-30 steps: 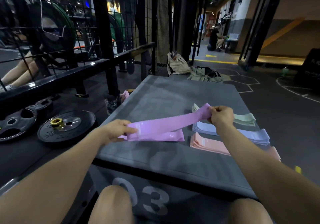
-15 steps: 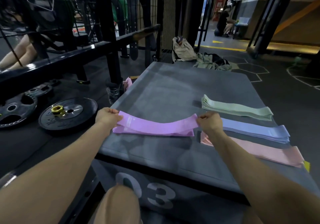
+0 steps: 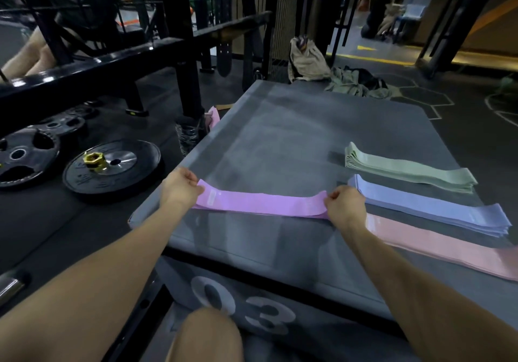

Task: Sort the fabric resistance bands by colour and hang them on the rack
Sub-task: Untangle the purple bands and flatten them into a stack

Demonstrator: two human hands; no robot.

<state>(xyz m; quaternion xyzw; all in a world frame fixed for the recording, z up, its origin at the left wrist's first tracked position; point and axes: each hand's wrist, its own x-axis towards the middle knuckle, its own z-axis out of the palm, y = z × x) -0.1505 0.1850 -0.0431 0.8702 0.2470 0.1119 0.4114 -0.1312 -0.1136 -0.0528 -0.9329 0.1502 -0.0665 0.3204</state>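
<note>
A purple band (image 3: 260,203) lies stretched flat across the near part of the grey tabletop (image 3: 280,137), running from about 9 o'clock to 3 o'clock in front of the person. The left hand (image 3: 180,186) pinches its left end between curled fingers and thumb, and the right hand (image 3: 346,203) pinches its right end the same way. More purple layers show just under the held band, so it sits on a small purple stack.

At 2 o'clock from the right hand lies a stack of green bands (image 3: 412,169). Just nearer is a stack of blue bands (image 3: 437,210), and nearest, at 4 o'clock, a stack of pink bands (image 3: 443,246); its left end is hidden behind the right wrist. All three stacks slant the same way, side by side.

On the floor at 9 o'clock of the tabletop rests a black weight plate (image 3: 112,169) with a gold collar (image 3: 95,161) on it. A black metal rack (image 3: 92,61) crosses at 11 o'clock. A beige bag (image 3: 307,61) sits beyond the far edge at 12 o'clock.
</note>
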